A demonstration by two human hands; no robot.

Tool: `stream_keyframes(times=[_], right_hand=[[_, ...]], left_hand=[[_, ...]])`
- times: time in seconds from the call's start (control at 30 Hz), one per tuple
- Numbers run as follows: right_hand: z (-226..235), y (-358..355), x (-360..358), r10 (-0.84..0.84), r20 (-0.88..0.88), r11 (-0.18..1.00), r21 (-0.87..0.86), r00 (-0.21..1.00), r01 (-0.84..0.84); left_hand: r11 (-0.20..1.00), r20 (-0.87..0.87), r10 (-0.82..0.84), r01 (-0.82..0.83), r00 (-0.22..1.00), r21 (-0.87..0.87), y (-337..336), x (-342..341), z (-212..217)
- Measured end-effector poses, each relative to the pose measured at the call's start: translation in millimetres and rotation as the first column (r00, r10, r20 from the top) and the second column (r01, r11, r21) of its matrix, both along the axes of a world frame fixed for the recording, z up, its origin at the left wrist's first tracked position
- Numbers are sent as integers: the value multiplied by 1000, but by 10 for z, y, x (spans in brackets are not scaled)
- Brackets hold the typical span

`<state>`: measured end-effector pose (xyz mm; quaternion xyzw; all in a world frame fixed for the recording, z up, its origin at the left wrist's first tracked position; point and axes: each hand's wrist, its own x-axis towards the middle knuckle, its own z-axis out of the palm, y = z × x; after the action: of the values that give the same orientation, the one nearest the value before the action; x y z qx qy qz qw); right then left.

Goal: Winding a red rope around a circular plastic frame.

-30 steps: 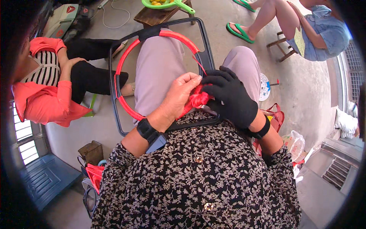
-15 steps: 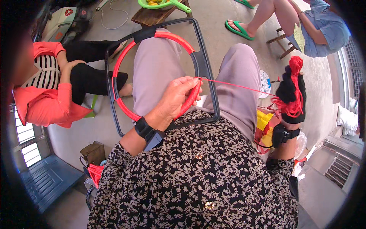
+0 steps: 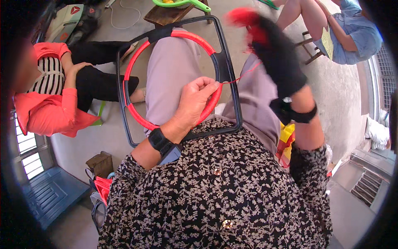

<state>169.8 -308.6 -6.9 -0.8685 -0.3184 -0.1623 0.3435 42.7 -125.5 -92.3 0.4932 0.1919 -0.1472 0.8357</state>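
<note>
Since half a second ago, our right hand in the black glove (image 3: 277,62) has gone up and away from our lap, and the thin red cord (image 3: 240,76) is now pulled longer and tighter. The glove is closed around a fuzzy bundle of red cord (image 3: 243,18), which looks blurry.

Our bare left hand (image 3: 195,101) has not moved. Its fingers are pinched together on the round ring wrapped in red cord (image 3: 137,62), right where the cord leaves it. The ring sits inside a black metal frame with rounded corners (image 3: 233,95), and both rest on our knees.

To do this part well, we think the left fingers should press the last wrap flat while the right hand pulls the cord straight and snug, so each turn lies just beside the one before.

At the top left, on the ground, lies a pale green bag with a small red triangle mark (image 3: 68,18). By the bottom left sits a small brown box (image 3: 99,164). We cannot tell any marks on it.
</note>
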Motion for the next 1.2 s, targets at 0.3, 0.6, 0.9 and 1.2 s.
stream_keyframes(times=[0.3,0.6,0.9,1.2], right_hand=[[-414,940,-175,614,194,674,-634,765,-380],[-279,-366,-434,171,-605,960,-76,778,-270],[-688,-73,-657,378,-727,919,368,573,-140],[-556,-112,-699,112,-688,941,-158,717,-299]], left_hand=[[956,207,6,-66,978,284,-65,2,-105],[960,133,-104,134,986,-244,-57,72,27],[948,60,-171,180,984,-263,60,133,119],[978,-10,-102,98,995,-183,168,68,171]])
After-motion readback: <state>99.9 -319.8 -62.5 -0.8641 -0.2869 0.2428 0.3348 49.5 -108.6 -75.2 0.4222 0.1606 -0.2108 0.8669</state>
